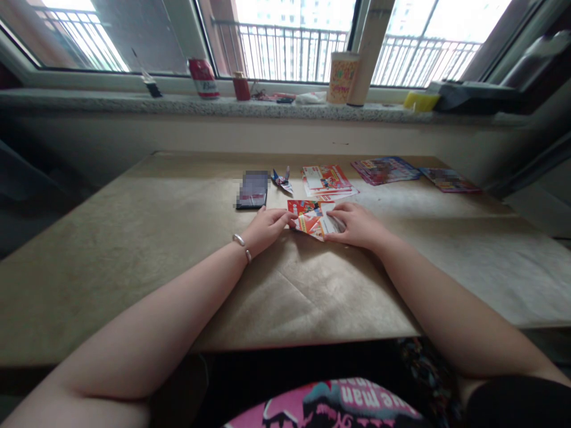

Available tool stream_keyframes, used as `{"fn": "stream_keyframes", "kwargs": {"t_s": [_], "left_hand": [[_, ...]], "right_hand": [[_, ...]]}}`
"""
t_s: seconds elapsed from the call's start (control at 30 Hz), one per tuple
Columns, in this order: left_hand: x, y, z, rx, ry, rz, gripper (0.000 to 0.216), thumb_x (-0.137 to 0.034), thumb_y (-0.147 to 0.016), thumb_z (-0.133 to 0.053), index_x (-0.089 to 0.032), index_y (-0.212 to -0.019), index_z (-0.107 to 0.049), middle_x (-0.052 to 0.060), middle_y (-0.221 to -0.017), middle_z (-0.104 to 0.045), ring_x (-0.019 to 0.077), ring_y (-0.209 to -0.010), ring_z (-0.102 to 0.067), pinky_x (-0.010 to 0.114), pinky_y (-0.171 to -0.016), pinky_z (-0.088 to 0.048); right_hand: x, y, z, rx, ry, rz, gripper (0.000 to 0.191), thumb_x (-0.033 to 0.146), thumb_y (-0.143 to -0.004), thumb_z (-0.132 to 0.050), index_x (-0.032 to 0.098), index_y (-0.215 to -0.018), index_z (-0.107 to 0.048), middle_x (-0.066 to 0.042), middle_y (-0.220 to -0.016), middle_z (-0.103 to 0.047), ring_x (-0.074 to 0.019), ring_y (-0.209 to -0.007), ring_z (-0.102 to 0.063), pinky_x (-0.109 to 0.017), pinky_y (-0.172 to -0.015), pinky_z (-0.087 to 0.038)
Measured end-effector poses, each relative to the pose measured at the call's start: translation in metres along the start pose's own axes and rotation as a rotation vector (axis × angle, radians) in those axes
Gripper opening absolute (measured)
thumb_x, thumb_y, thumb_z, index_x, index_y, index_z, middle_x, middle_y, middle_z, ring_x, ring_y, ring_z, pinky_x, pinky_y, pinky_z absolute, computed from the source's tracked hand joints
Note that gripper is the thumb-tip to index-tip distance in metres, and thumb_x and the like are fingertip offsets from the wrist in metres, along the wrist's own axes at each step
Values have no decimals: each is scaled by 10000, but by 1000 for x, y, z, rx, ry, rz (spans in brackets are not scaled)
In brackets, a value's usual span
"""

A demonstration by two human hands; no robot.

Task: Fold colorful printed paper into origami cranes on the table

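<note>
A folded sheet of red and white printed paper (311,217) lies between both hands on the table, with part of it folded over. My left hand (269,226) pinches its left edge between thumb and fingers; a silver open bangle is on that wrist. On the opposite side, my right hand (357,224) grips the paper's white right part, thumb low and fingers on top. Just beyond stand a small folded paper crane (282,180) and, left of it, a dark phone or tablet (253,190) with a blurred screen.
Behind the paper lies a stack of red and white leaflets (329,181). Farther right are blue and red leaflets (386,169) and another pile (450,179). The windowsill (276,109) holds a can (203,78), a red bottle (241,87), a paper cup (342,77) and a yellow object (421,101).
</note>
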State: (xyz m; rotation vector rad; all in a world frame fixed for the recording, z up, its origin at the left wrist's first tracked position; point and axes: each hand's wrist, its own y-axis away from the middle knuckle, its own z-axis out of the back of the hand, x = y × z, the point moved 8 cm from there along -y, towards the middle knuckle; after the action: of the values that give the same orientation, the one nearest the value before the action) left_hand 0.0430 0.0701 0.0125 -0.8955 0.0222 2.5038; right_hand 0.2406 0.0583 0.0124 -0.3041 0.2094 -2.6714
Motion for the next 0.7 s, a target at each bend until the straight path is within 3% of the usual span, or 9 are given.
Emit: {"fn": "stream_keyframes", "kwargs": {"t_s": [0.13,0.2,0.33,0.43,0.7], "left_hand": [[-1,-1,1,-39,-4,-70,438,-432,-949,-348,-205,-1020,-716,53,-1080,-714,244,-1119,-592,460,-1090,-366],[-4,-2,0,-47,-50,-122,419,-415,-939,-383,-192,-1043,-722,71,-1126,-695,254,-1194,-541,425,-1070,-392],[-8,0,-3,-31,-160,-142,318,-341,-915,-472,-206,-1060,-720,51,-1189,-672,261,-1311,-429,453,-1148,-282],[-11,3,2,-63,-268,-106,296,-383,-900,-530,-261,-1104,-706,7,-1318,-602,305,-1417,-263,527,-1187,-144],[-14,8,-18,145,-456,-137,584,-563,-885,-478,-281,-1396,-483,20,-1517,-393,323,-1458,-184,601,-1176,-51]], "right_hand": [[6,1,3,10,52,7,794,751,-667,-631,218,-1256,-642,-144,-1251,-598,-368,-1138,-542,-521,-1008,-413],[7,1,3,4,57,18,802,745,-664,-639,212,-1263,-637,-147,-1248,-599,-373,-1147,-532,-532,-1015,-402],[10,-1,0,11,52,77,784,704,-693,-646,195,-1288,-618,-135,-1285,-596,-363,-1200,-504,-528,-1048,-376],[11,-1,-3,24,34,114,777,666,-713,-656,186,-1320,-588,-110,-1339,-582,-363,-1268,-453,-525,-1087,-342],[8,-1,-3,-24,37,110,632,565,-743,-692,217,-1268,-632,-89,-1361,-574,-365,-1305,-420,-525,-1097,-334]]}}
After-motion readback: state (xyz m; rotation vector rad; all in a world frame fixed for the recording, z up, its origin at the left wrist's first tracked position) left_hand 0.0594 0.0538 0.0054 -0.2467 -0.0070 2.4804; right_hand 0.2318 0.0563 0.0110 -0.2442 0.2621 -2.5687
